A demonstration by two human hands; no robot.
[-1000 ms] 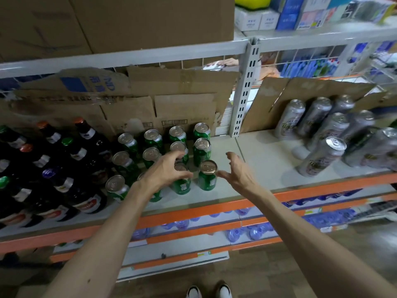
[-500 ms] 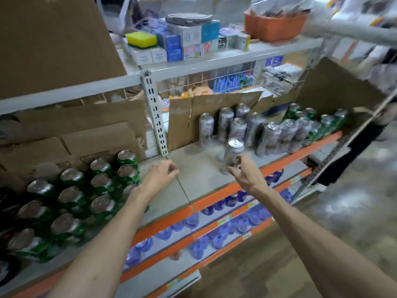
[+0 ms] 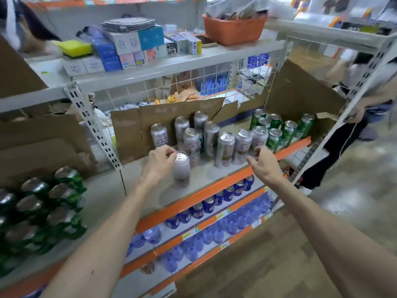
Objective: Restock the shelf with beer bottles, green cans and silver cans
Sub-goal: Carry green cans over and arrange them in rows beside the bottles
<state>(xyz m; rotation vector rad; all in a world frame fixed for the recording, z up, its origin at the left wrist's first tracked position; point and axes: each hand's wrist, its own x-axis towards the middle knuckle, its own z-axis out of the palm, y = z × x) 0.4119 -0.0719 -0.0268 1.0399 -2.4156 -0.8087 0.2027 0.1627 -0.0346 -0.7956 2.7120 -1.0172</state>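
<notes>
Left hand: our left hand (image 3: 160, 162) gripped the front silver can (image 3: 181, 171) near its top, thumb and fingers curled round the rim. We judged that this high hold left the base free to slide or set down.
Front silver can: it stood upright on the shelf board (image 3: 206, 171), alone and nearest the orange shelf edge (image 3: 214, 189). We judged that it wanted lining up with the rest.
Right hand: our right hand (image 3: 263, 162) reached out to the right of the front silver can, fingers half curled at the foot of the silver can group (image 3: 211, 136). We could not tell whether they touched a can.
Silver can group: it stood behind and to the right of the front silver can, in loose rows before the cardboard backing (image 3: 163, 119), which we took for a stop against the wire grid.
Green cans: the right green cans (image 3: 289, 131) stood far right of the front silver can, close against the group's end. The left green cans (image 3: 62, 196) sat to its left, beyond the white upright (image 3: 94, 127).
Beer bottles: we saw none plainly.
In the way: the cans just behind the front silver can left little room, and we judged that a careless push might topple one.
Around: blue cans (image 3: 209, 204) lined the shelf below the front silver can, and a person (image 3: 341, 145) stood well to its right.
</notes>
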